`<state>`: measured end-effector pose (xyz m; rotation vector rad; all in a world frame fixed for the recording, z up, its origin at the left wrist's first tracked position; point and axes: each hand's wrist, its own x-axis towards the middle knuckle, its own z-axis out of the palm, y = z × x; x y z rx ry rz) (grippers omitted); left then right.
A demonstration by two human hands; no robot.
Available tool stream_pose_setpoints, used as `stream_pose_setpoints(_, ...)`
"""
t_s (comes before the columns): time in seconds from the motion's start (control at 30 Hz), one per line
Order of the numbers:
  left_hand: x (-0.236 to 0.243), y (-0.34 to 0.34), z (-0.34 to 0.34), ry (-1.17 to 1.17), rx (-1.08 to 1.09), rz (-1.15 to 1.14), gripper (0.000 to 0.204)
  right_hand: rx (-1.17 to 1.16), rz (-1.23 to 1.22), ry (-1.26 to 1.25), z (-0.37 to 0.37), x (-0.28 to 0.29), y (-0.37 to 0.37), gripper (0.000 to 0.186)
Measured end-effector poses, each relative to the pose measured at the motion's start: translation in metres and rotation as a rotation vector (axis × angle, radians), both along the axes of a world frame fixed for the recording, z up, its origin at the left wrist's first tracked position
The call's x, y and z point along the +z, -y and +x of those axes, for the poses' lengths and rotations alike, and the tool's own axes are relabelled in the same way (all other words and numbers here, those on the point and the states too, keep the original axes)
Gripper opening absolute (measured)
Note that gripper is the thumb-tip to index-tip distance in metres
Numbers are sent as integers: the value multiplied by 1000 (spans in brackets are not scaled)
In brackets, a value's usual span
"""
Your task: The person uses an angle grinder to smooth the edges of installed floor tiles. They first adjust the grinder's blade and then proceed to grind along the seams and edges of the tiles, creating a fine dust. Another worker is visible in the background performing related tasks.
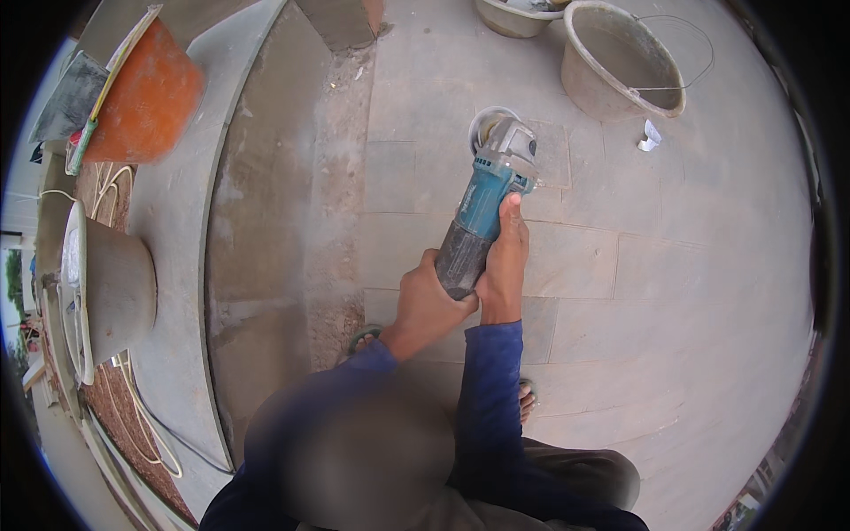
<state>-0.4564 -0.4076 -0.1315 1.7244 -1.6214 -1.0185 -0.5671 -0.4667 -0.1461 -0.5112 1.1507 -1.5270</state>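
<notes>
Both of my hands hold a teal and black angle grinder [479, 209] over the paved floor. Around the dark rear end of its body, my left hand [428, 303] is closed. My right hand [505, 265] grips the right side, its thumb stretched along the teal housing toward the metal gear head. At the far end sits a round disc [479, 133], partly hidden by the head and guard. Whether the disc spins or touches the floor, I cannot tell.
A low grey wall [266, 203] runs along my left. On its ledge stand an orange tub [146, 97] and a grey bucket [119, 283]. Ahead right are a wire-handled bucket [602, 84], another basin [513, 21] and a white scrap [649, 137]. Hoses [142, 407] lie beyond the ledge.
</notes>
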Motion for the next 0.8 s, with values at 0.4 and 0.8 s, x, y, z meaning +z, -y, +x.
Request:
stream_pose_setpoints(0.4,-9,-15,41,5,97,-44,56,117,123,73,51,-6,4,68)
stream_pose_setpoints(0.8,-30,-7,94,-963,-57,326,55,608,31,16,67,-4,-22,80)
